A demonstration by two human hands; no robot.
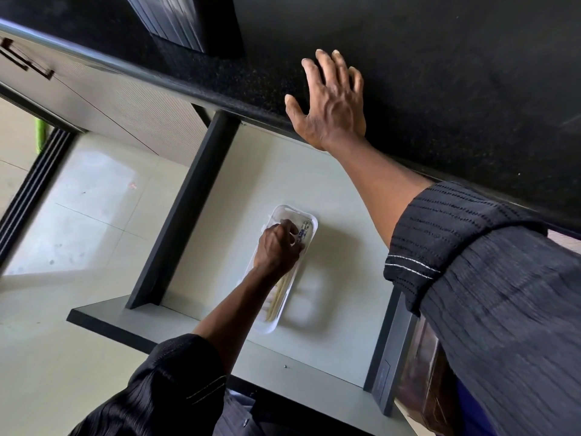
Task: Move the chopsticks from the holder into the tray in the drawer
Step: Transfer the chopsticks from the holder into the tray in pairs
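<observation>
Dark ribbed holder (pixel 185 23) stands on the black countertop (pixel 440 73) at 11 o'clock. Right hand (pixel 330 102) lies flat there, fingers spread. Left hand (pixel 278 247), fingers pinched on the chopsticks (pixel 279 291), partly covers the white tray (pixel 267 325) in the open drawer (pixel 339 215). Chopsticks' long axis runs 1 to 7 o'clock. Pale tiled floor (pixel 78 199) lies at 9 o'clock.

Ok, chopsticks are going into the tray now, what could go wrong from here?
The light white plastic tray sits loose on the open drawer's pale floor, so the left hand pressing the pale wooden chopsticks down could slide it. The right hand rests flat on the black counter directly above; leaning forward might nudge the drawer shut.
</observation>
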